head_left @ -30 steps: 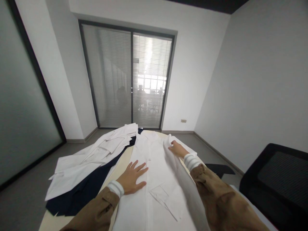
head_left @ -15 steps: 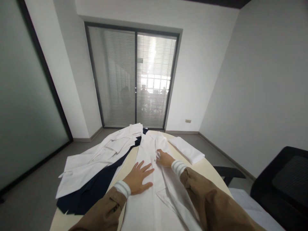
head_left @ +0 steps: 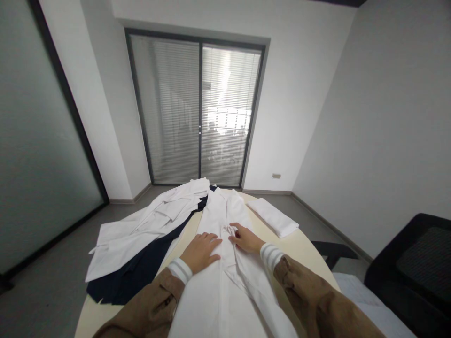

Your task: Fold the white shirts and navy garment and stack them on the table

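Hands lie side by side on a white coat [head_left: 225,281] — the left hand [head_left: 201,251] flat, palm down, fingers loosely together and pressing the cloth; the right hand [head_left: 245,238] just beside it, fingers bent down onto a small bunch of fabric at the coat's middle line. Whether the right hand pinches that fold or only presses it cannot be told. Both wrists show striped knit cuffs under brown sleeves.

The coat lies lengthwise on a pale round table [head_left: 303,244], its long axis running straight away from the person toward the blinds-covered glass door [head_left: 199,112]; the far narrow end points at that door, the near end runs off the bottom of the view. Its right side is folded inward over the body.

Left of the coat, a dark navy garment [head_left: 141,272] lies under another white coat [head_left: 148,225], both sprawled slantwise and hanging past the table edge. Right of the coat — apart from it — sits a folded white cloth [head_left: 273,217]. Further right, a black chair [head_left: 412,263].
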The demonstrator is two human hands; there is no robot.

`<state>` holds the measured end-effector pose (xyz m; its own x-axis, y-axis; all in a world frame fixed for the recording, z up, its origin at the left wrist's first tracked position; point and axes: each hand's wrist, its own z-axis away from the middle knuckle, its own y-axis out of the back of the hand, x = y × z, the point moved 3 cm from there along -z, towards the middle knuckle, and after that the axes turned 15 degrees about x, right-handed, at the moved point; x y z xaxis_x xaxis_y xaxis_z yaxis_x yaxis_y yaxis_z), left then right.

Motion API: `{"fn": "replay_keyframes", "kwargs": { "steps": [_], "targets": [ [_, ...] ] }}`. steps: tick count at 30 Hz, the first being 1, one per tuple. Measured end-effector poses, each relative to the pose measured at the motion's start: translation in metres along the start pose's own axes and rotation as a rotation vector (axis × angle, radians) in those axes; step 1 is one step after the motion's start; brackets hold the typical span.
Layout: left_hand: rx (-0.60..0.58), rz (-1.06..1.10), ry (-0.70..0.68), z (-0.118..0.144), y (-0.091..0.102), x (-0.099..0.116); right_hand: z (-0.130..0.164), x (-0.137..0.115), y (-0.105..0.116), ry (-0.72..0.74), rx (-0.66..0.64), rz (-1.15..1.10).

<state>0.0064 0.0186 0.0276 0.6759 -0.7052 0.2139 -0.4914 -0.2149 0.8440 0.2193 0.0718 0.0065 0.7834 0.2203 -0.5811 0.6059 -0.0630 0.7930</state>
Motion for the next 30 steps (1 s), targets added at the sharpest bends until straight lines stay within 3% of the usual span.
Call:
{"fn": "replay_keyframes", "kwargs": {
  "steps": [4, 8, 12, 15, 24, 30],
  "targets": [
    [-0.085, 0.171, -0.188, 0.000, 0.007, 0.038, 0.006, 0.016, -0.005, -0.020, -0.102, -0.284],
    [-0.159, 0.275, -0.412, 0.010, 0.005, 0.081, 0.016, 0.021, 0.000, 0.079, -0.134, -0.454],
    [-0.200, 0.283, -0.428, 0.019, 0.000, 0.108, 0.026, 0.016, 0.007, 0.134, -0.112, -0.422],
    [-0.265, 0.346, -0.426, 0.023, -0.006, 0.119, 0.031, 0.013, 0.009, 0.134, -0.087, -0.407],
    [-0.419, 0.469, -0.639, 0.042, -0.042, 0.126, 0.035, 0.017, 0.005, 0.153, 0.047, -0.428],
    [-0.384, 0.589, -0.685, 0.044, -0.039, 0.127, 0.038, 0.018, 0.006, 0.181, 0.109, -0.367]
  ]
}}
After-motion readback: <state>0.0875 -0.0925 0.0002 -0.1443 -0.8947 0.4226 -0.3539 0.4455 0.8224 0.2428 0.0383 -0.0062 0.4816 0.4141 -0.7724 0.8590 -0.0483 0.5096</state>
